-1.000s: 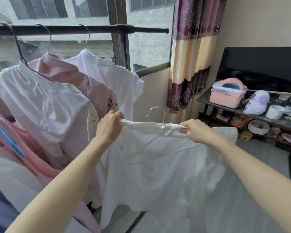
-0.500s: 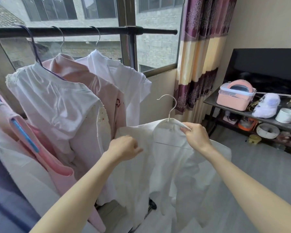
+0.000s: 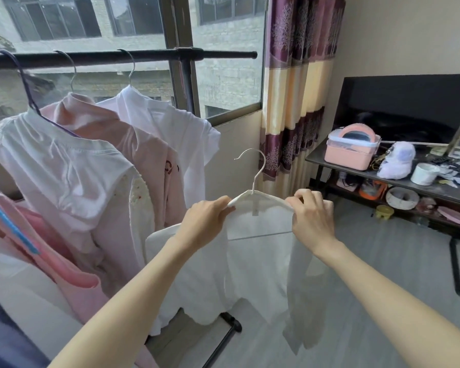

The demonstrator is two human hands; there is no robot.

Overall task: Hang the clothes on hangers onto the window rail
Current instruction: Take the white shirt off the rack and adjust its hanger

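Here we hold a white shirt [image 3: 252, 261] on a wire hanger [image 3: 254, 171] below the black rail [image 3: 117, 57], our left hand [image 3: 206, 221] pinching one shoulder and our right hand [image 3: 312, 216] the other, just right of three tops already hanging there.

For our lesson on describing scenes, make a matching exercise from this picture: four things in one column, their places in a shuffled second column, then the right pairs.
Things:
1. white sheer shirt
2. black metal rail
3. pink plastic box
4. purple and cream curtain

Places:
A. on the dark shelf
B. across the window
C. held in both hands
D. beside the window, at the wall

Pairs: 1-C, 2-B, 3-A, 4-D
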